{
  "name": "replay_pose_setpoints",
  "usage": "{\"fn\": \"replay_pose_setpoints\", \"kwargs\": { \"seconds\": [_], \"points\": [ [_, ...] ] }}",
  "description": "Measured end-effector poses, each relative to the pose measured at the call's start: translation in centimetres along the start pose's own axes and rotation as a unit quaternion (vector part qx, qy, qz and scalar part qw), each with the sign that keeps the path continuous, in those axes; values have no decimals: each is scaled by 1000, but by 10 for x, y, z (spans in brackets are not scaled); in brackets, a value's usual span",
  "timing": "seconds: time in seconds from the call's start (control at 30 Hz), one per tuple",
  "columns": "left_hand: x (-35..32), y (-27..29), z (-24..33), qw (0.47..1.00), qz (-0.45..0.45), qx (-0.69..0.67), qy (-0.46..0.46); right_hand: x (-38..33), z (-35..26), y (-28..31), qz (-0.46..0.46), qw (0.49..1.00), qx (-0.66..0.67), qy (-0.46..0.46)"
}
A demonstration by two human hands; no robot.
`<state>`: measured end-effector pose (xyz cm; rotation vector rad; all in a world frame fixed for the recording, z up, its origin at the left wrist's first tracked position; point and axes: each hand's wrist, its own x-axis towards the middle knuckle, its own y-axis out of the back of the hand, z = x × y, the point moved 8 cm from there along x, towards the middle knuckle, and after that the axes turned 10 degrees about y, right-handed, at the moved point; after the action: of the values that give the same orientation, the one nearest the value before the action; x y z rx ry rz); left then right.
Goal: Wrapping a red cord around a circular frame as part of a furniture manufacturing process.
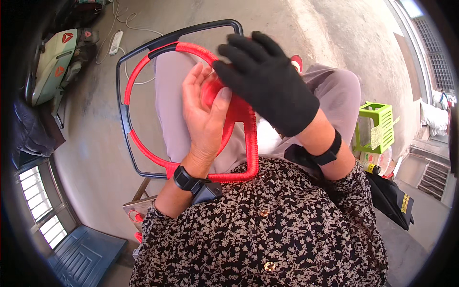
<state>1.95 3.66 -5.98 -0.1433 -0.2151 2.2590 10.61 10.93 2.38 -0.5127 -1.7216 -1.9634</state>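
Frame (pixel 193 49) spans lap (pixel 169 100), long axis roughly near–far, leaning left. Left hand (pixel 204 115) half-closed round red bundle (pixel 209 91); gloved right hand (pixel 268 86): fingers extended, hold unclear. Concrete floor (pixel 81 186); green stool (pixel 385 125) right.

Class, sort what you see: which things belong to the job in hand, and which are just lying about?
In the job:
Black frame
Red wrapping around parts of it
Red bundle in the bare left hand
Gloved right hand

Apparently lying about:
White power strip
Green plastic stool
Black bag
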Motion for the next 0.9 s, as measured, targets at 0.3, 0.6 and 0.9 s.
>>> {"fn": "replay_pose_setpoints", "kwargs": {
  "seconds": [0.3, 0.6, 0.9],
  "points": [
    [-2, 7, -49, 950, -10, -223, 217, -94, 47, -66, 1, 725, 516, -455],
    [-2, -2, -70, 910, -47, -270, 312, -96, 21, -97, -36, 696, 586, -413],
    [2, 2, -67, 910, -34, -296, 289, -156, 90, -42, 270, 606, 445, -601]
  ]
}}
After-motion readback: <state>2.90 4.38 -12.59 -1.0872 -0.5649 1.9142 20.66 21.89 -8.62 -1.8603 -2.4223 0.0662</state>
